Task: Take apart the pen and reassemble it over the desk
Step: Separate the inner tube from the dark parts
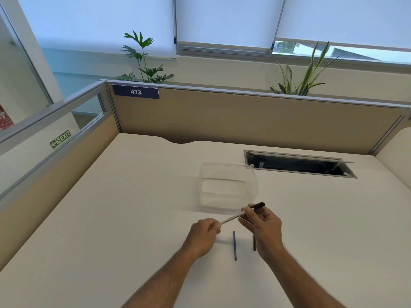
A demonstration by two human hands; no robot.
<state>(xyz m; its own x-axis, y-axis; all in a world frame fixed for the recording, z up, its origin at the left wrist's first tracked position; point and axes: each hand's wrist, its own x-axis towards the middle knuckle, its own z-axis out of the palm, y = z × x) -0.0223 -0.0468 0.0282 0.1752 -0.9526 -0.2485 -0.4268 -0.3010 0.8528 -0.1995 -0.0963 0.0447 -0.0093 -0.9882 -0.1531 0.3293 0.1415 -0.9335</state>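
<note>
Pen barrel (233,217) held above the desk (133,218), long axis slanting up from left hand (203,235) to right hand (263,221). Both hands pinched shut on it, left at the low end, right near the black end. Blue refill (234,245) lies on the desk directly below, between the hands, closer to the near edge; a dark part (254,243) lies beside the right hand.

Both forearms bare, reaching forward from bottom edge, converging toward middle. Left hand (205,233) curled into loose fist, knuckles up, fingers closed on one end of pen (241,214). Right hand (262,225) raised slightly higher, thumb and fingertips pinching other end, wrist angled inward.
</note>
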